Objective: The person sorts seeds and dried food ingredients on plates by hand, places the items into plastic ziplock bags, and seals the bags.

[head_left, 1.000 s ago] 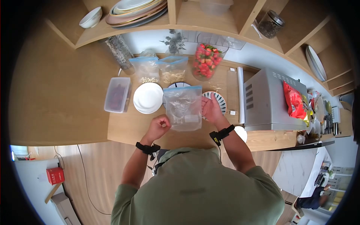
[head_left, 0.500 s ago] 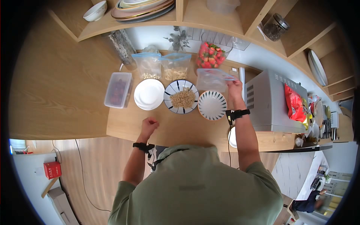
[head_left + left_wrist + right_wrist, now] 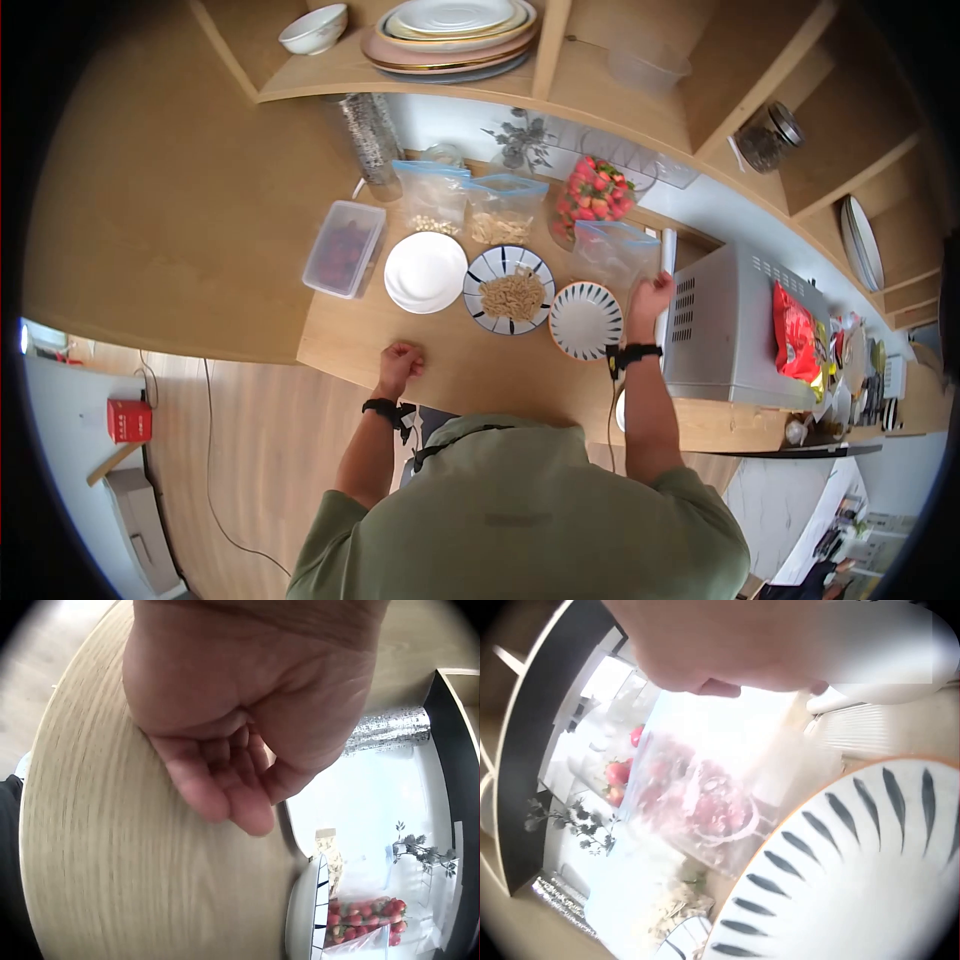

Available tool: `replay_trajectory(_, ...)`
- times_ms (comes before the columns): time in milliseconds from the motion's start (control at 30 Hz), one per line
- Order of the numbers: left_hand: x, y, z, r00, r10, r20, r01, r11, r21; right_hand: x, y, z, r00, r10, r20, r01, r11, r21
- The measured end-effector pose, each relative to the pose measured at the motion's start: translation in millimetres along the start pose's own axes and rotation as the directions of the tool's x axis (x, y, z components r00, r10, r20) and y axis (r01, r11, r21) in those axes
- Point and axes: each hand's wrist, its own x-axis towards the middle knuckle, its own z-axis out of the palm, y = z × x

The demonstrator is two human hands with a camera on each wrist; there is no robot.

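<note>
Bag (image 3: 612,260) moved behind striped plate (image 3: 586,320), zip edge (image 3: 618,233) toward wall (image 3: 440,120)

Saw smooth, matt wood grain on the tabletop (image 3: 470,372). Noted thin, clear, shiny, creased plastic in the zip bag (image 3: 608,256). Found smooth, glazed-looking ceramic in the orange-rimmed plate (image 3: 587,322) and white plate (image 3: 425,273). Made out cloudy plastic in the lidded box (image 3: 345,248), satin metal-looking casing on the grey appliance (image 3: 718,330), glossy film on the red packet (image 3: 793,332), matt cloth in the green shirt (image 3: 510,490).
</note>
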Motion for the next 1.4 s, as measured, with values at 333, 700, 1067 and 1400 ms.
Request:
replay_trajectory(333, 6.7, 5.6, 2.9, 0.999, -0.04, -0.005, 0.04, 0.994, 0.097, -71.7, -166.9, 95.6, 0.503, -0.401, 0.766, 0.29, 0.913, 0.287)
replay_trajectory(700, -1.9, 4.1, 9.3, 0.999, 0.026, -0.042, -0.022, 0.996, 0.082, -63.3, -213.5, 134.8, 0.322, -0.507, 0.8, 0.676, 0.714, 0.181)
replay_trajectory(1067, 9.8, 110.3, 49.3, 0.842, 0.51, 0.175, -0.537, 0.765, 0.356, -56.0, -250.3, 34.7, 0.382, -0.625, 0.681, 0.367, 0.779, 0.508)
replay_trajectory(1400, -57.5, 215.4, 181.6, 0.617, 0.286, 0.733, -0.736, 0.539, 0.409, -90.9, -238.7, -91.5, 0.313, -0.706, 0.635, 0.435, 0.701, 0.565)
